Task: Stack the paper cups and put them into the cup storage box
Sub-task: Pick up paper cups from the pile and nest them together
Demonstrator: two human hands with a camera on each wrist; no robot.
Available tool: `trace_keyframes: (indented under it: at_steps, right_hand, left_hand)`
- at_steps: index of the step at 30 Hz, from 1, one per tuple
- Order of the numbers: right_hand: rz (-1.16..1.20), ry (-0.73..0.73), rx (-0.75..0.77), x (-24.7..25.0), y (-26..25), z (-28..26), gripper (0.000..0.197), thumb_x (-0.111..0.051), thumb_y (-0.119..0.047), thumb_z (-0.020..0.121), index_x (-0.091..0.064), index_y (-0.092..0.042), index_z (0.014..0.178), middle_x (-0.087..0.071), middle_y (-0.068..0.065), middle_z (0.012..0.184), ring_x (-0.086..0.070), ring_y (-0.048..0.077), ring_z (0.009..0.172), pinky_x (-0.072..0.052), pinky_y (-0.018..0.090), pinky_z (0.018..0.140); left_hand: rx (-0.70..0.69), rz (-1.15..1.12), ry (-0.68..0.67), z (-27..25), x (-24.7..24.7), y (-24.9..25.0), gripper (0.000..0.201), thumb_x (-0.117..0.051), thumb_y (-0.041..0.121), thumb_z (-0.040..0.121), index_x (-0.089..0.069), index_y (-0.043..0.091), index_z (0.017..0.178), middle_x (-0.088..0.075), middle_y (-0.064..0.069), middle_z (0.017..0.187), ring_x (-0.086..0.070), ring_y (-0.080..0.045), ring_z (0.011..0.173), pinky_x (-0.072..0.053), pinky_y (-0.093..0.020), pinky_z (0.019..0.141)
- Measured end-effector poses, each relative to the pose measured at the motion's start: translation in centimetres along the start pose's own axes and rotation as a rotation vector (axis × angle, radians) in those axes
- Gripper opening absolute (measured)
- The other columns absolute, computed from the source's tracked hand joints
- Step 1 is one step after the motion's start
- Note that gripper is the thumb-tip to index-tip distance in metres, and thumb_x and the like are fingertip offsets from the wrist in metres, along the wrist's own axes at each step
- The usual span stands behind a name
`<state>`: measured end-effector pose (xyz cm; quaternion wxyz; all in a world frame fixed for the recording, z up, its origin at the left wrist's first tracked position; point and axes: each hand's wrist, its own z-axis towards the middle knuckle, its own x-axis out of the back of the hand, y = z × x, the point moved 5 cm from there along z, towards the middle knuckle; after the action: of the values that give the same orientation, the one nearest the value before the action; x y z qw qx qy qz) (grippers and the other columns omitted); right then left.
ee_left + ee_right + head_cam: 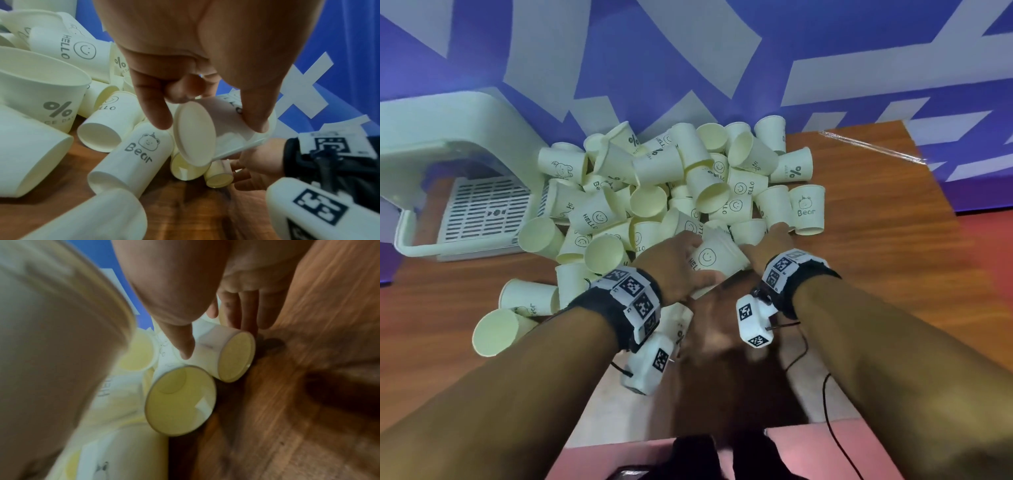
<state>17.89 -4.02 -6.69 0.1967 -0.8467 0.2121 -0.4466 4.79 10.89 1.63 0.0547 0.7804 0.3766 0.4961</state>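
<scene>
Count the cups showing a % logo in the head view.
2: a far % cup atop the pile, a right % cup at its edge. More may be hidden.

Wooden table (859, 274) under heaped paper cups (654, 192), white storage box (448, 192).

You stood at a wood-grain table (876, 260) set against a blue wall (688, 61) (patterned with pale grey shapes), with pink floor (979, 246) beside it.
</scene>
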Motion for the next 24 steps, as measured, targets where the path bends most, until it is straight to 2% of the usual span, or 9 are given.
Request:
trace_keyframes:
  at_steps: [2, 5, 9, 12, 15, 18, 20, 22, 24]
  right_hand:
    - [0.058, 0.037, 0.007, -0.4, 0.5, -0.2, 0.057, -0.075, -0.023, 0.074, -0.041, -0.006, 0.116, -0.062, 0.013, 0.104, -0.059, 0.026, 0.079, -0.045, 0.032, 0.069]
    - [0.204, 0.078, -0.002, -0.1, 1.0, -1.3, 0.062, -0.077, -0.015, 0.072, -0.043, -0.005, 0.123, -0.06, 0.012, 0.109, -0.06, 0.027, 0.091, -0.044, 0.032, 0.074]
    - [0.513, 0.102, -0.068, 2.3, 0.2, -3.4, 0.07, -0.074, -0.02, 0.081, -0.038, -0.007, 0.14, -0.057, 0.011, 0.121, -0.057, 0.024, 0.095, -0.043, 0.032, 0.078]
    - [0.764, 0.058, -0.053, 3.4, -1.5, -5.1, 0.07, -0.072, -0.023, 0.083, -0.036, -0.018, 0.143, -0.061, 0.005, 0.108, -0.063, 0.022, 0.088, -0.053, 0.04, 0.082]
    - [0.946, -0.005, 0.048, 3.2, -4.1, -7.1, 0.075, -0.077, -0.019, 0.074, -0.04, -0.03, 0.138, -0.064, 0.009, 0.113, -0.068, 0.029, 0.098, -0.055, 0.053, 0.09]
    - [0.826, -0.167, 0.154, 1.5, -7.0, -8.9, 0.063, -0.077, -0.021, 0.079, -0.048, -0.023, 0.135, -0.066, 0.009, 0.118, -0.066, 0.025, 0.106, -0.054, 0.046, 0.094]
    - [0.639, -0.289, 0.158, -0.5, -8.3, -9.7, 0.058, -0.074, -0.053, 0.079, -0.057, -0.032, 0.131, -0.065, 0.0, 0.124, -0.063, 0.016, 0.112, -0.051, 0.039, 0.098]
    - [0.425, -0.334, 0.17, -2.1, -8.4, -9.8, 0.061, -0.059, -0.085, 0.065, -0.063, -0.051, 0.115, -0.063, -0.011, 0.128, -0.059, 0.013, 0.12, -0.043, 0.04, 0.107]
    - [0.267, -0.267, 0.221, -2.3, -8.2, -9.2, 0.051, -0.042, -0.085, 0.07, -0.061, -0.055, 0.107, -0.06, -0.012, 0.13, -0.053, 0.016, 0.125, -0.038, 0.043, 0.109]
  left_hand:
    - [-0.024, -0.013, -0.016, -0.1, 0.4, -0.6, 0.072, -0.072, 0.057, 0.079, -0.042, 0.03, 0.139, -0.06, 0.004, 0.126, -0.06, -0.018, 0.109, -0.047, -0.031, 0.094]
    - [-0.058, -0.055, -0.025, -0.5, 1.3, -1.3, 0.068, -0.073, 0.054, 0.079, -0.044, 0.031, 0.135, -0.06, 0.008, 0.12, -0.06, -0.016, 0.098, -0.049, -0.03, 0.086]
    - [-0.101, -0.039, -0.029, -1.1, 2.9, -2.0, 0.069, -0.073, 0.055, 0.079, -0.044, 0.029, 0.136, -0.058, 0.008, 0.119, -0.057, -0.015, 0.099, -0.045, -0.027, 0.085]
    - [-0.12, -0.033, -0.016, -1.7, 4.0, -2.5, 0.067, -0.074, 0.057, 0.077, -0.046, 0.03, 0.132, -0.061, 0.007, 0.115, -0.061, -0.016, 0.101, -0.048, -0.031, 0.09]
    - [-0.134, -0.062, 0.007, -2.3, 5.2, -2.8, 0.061, -0.075, 0.057, 0.075, -0.051, 0.033, 0.125, -0.062, 0.008, 0.107, -0.062, -0.016, 0.096, -0.05, -0.033, 0.088]
    - [-0.143, -0.097, 0.045, -2.5, 6.5, -3.0, 0.058, -0.075, 0.055, 0.076, -0.051, 0.031, 0.124, -0.06, 0.008, 0.101, -0.064, -0.019, 0.094, -0.053, -0.039, 0.088]
    - [-0.136, -0.108, 0.071, -2.5, 7.2, -3.7, 0.056, -0.074, 0.055, 0.077, -0.052, 0.029, 0.122, -0.06, 0.007, 0.099, -0.064, -0.02, 0.092, -0.053, -0.039, 0.087]
    - [-0.118, -0.102, 0.075, -2.3, 7.4, -4.7, 0.056, -0.074, 0.057, 0.075, -0.051, 0.031, 0.119, -0.062, 0.007, 0.098, -0.064, -0.019, 0.09, -0.053, -0.04, 0.086]
    - [-0.096, -0.091, 0.06, -2.2, 7.1, -5.9, 0.058, -0.075, 0.057, 0.074, -0.051, 0.033, 0.121, -0.062, 0.009, 0.098, -0.064, -0.018, 0.091, -0.052, -0.039, 0.089]
